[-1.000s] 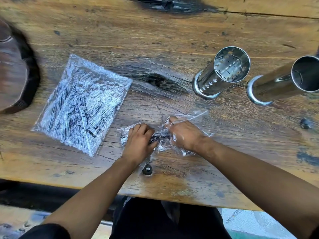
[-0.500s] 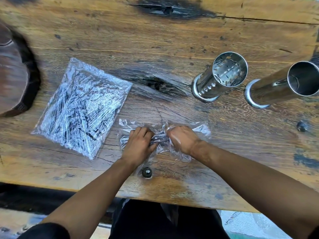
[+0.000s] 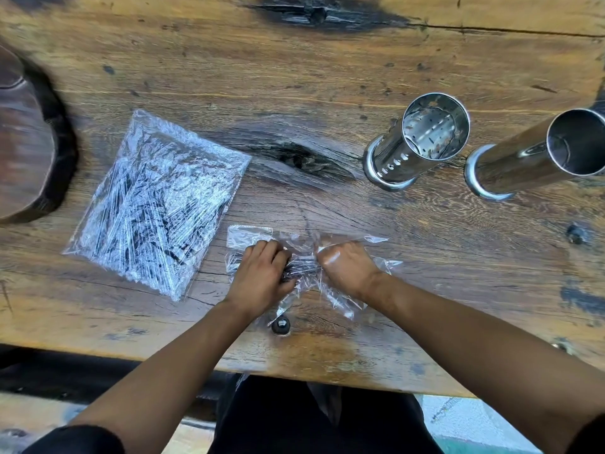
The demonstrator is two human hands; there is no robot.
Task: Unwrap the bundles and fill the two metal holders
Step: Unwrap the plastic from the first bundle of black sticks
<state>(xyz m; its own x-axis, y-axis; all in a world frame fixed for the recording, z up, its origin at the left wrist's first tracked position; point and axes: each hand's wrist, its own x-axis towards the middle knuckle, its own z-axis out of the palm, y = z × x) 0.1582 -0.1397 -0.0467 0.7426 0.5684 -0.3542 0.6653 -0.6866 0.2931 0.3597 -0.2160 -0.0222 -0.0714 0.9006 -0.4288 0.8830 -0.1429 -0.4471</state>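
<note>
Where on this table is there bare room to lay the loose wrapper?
Bare wood lies between the flat packet and the perforated holder, and across the far side. Crowded around both hands on the small bundle.

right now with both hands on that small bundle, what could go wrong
1. Both the left hand and right hand pull at the small bundle near the table edge; if the wrap tears suddenly, the dark sticks could scatter off it.
2. The two metal holders stand close together; a careless reach might topple one.
</note>
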